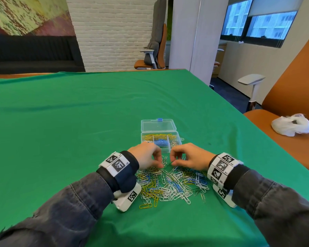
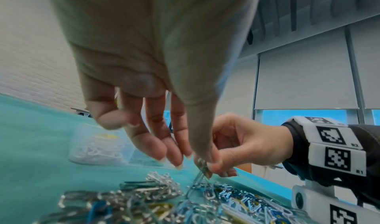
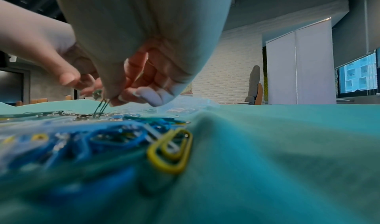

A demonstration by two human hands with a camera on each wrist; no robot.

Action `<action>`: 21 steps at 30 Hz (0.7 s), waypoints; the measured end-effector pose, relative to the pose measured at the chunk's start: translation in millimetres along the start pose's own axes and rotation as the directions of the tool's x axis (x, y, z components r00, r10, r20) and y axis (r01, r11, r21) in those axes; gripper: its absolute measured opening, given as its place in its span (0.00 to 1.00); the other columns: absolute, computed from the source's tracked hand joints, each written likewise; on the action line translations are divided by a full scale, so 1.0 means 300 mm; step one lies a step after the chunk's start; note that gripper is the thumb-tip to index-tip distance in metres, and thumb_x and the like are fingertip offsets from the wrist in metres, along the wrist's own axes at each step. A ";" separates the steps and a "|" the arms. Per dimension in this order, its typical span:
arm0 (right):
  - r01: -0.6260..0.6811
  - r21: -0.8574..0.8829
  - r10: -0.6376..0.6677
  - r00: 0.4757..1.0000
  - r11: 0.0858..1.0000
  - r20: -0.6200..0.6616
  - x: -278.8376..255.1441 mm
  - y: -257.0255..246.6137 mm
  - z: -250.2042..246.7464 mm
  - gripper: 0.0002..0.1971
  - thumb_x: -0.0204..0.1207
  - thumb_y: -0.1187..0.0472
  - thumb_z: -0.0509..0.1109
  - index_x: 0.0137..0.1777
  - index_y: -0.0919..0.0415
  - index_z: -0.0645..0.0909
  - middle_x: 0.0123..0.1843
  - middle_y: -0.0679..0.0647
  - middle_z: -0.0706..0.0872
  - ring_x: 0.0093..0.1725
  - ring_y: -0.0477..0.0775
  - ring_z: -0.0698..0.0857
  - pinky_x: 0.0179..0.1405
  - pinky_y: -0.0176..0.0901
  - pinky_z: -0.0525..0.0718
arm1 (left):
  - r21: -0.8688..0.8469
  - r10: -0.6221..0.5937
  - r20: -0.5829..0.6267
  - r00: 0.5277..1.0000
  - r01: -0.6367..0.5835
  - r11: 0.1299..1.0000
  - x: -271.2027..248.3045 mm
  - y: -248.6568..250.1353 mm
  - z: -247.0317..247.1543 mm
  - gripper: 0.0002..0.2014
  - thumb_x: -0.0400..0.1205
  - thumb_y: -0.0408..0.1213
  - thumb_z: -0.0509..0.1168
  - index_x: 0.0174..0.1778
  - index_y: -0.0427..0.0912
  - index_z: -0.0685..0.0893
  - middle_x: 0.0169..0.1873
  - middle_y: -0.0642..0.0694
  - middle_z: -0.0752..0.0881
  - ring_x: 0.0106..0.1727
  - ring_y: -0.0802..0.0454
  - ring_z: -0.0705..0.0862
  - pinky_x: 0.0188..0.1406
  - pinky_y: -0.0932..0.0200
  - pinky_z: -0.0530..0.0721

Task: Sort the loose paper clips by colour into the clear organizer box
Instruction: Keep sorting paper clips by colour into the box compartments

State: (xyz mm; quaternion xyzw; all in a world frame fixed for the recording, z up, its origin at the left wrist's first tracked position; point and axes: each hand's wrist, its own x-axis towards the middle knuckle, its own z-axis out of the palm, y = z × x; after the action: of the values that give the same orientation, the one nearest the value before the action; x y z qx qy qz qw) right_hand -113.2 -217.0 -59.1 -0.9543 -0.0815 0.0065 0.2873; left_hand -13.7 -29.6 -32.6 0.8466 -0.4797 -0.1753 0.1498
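Observation:
A mixed pile of loose paper clips (image 1: 171,184) in yellow, blue, white, silver and green lies on the green cloth between my wrists. Just beyond it stands the clear organizer box (image 1: 178,138), lid open, with yellow clips along the back and blue ones in the middle. My left hand (image 1: 161,164) and right hand (image 1: 173,164) meet over the pile's far edge. The right thumb and fingers pinch a green clip (image 3: 101,107) that is still tangled in the pile. The left thumb and forefinger pinch a clip (image 2: 200,162) right beside it.
The green cloth (image 1: 78,122) covers the table, whose right edge runs diagonally close to the box. An orange chair (image 1: 284,139) beyond that edge holds a white plastic bag (image 1: 291,126). A yellow clip (image 3: 170,151) lies at the pile's right fringe.

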 end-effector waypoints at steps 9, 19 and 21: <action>0.048 0.156 -0.036 0.997 0.987 -0.073 -0.002 -0.022 -0.005 0.05 0.74 0.62 0.76 0.42 0.53 0.82 0.38 0.42 0.84 0.36 0.38 0.80 0.37 0.27 0.76 | 0.016 0.028 -0.052 0.998 -0.027 0.999 0.024 0.027 0.032 0.10 0.75 0.52 0.75 0.42 0.51 0.85 0.43 0.53 0.88 0.41 0.56 0.83 0.46 0.58 0.83; -0.002 0.086 0.008 0.997 0.996 -0.077 -0.001 -0.018 -0.001 0.05 0.73 0.59 0.78 0.41 0.51 0.84 0.36 0.40 0.85 0.35 0.36 0.80 0.37 0.26 0.76 | -0.064 0.003 -0.054 0.999 -0.006 0.998 0.032 0.003 0.021 0.06 0.77 0.46 0.74 0.40 0.50 0.85 0.36 0.52 0.89 0.35 0.57 0.85 0.41 0.60 0.84; -0.019 0.071 0.026 0.995 0.997 -0.096 -0.002 -0.015 0.001 0.05 0.72 0.58 0.78 0.40 0.52 0.85 0.35 0.40 0.85 0.34 0.36 0.80 0.37 0.25 0.77 | -0.143 -0.024 -0.065 0.998 0.015 0.990 0.029 -0.006 -0.009 0.06 0.77 0.42 0.75 0.41 0.44 0.87 0.34 0.49 0.91 0.28 0.59 0.84 0.41 0.58 0.87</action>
State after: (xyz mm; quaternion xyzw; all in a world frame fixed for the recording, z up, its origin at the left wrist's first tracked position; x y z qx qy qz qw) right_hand -114.5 -213.3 -56.8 -0.9437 -0.0564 -0.0339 0.3243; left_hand -7.0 -36.0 -32.2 0.8437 -0.4525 -0.1821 0.2242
